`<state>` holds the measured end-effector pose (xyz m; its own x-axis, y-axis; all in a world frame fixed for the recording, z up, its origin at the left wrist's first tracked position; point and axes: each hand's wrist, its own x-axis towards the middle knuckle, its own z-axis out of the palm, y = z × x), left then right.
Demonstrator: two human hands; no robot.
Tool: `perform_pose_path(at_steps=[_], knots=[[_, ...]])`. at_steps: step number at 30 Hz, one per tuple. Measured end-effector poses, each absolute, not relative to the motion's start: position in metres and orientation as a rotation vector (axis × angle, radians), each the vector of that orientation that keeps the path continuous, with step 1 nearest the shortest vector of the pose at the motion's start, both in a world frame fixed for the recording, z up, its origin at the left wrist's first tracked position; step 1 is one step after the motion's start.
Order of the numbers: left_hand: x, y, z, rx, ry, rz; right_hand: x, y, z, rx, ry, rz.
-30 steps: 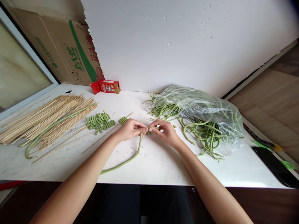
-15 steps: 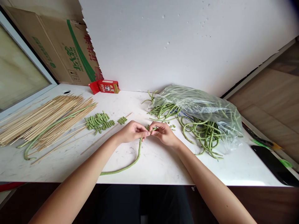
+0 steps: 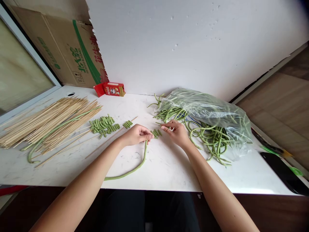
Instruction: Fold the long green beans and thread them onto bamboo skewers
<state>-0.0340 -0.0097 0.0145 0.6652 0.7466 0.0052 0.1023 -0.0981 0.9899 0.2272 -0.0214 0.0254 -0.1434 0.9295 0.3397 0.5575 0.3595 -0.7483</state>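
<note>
A long green bean hangs from my left hand, its upper end pinched between thumb and fingers. The rest of it curves down onto the white table and passes behind my left forearm. My right hand is apart from the bean, to its right, low over the table, with thumb and forefinger slightly parted. I make out nothing held in it. Between my hands lie several short bean pieces. Beyond my left hand, a small row of cut pieces lies by a thin wooden skewer.
A larger heap of bean pieces and many wooden skewers lie left. On the right, long beans spill from a clear plastic bag. A red box stands behind; a black phone lies far right.
My right hand has let go of the long bean's end and moved right. The short pieces between the hands now show. My left hand still holds the bean, nearly unmoved.
</note>
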Motion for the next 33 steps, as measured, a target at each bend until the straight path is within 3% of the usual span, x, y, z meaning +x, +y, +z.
perform_pose_path(at_steps=[11,24,33], knots=[[-0.034,-0.008,0.017,1.556,0.773,0.727,0.214,-0.025,0.016,-1.720,-1.749,0.426],[-0.033,-0.005,0.013,1.443,0.800,0.747,0.213,-0.032,0.034,-1.333,-1.535,0.616],[-0.032,-0.005,0.007,1.355,0.679,0.730,0.200,-0.040,0.025,-0.913,-1.881,0.830]])
